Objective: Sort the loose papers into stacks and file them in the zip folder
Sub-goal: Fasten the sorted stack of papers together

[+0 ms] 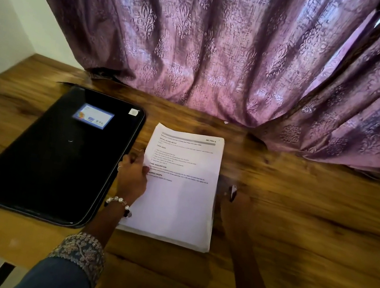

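A black zip folder [55, 153] lies flat and closed on the left part of the wooden bench [310, 216], a small coloured label on its cover and its rounded corner turned toward the papers; just beside it, to its right, sits a single squared stack of white printed papers [177, 192], the top sheet carrying headed text; no loose sheets show elsewhere on the bench, so the sorting looks to be done or nearly so, and the step in hand seems to be tidying the stack before filing. The left hand [131, 176], with a ring and a beaded bracelet, rests on the stack's left edge, its fingers [133, 159] lying relaxed along the paper, curled round nothing; the right hand [236, 205] is at the stack's right edge, badly blurred, and whether its fingers are spread, closed or holding something cannot be told, though a small dark shape shows at its fingertips. Behind everything hangs a purple patterned curtain [226, 48], its hem resting on the bench. The next move, as I judge it, calls for unzipping the folder, since it appears shut, then lifting the stack whole, gripped at both edges so the sheets stay aligned.
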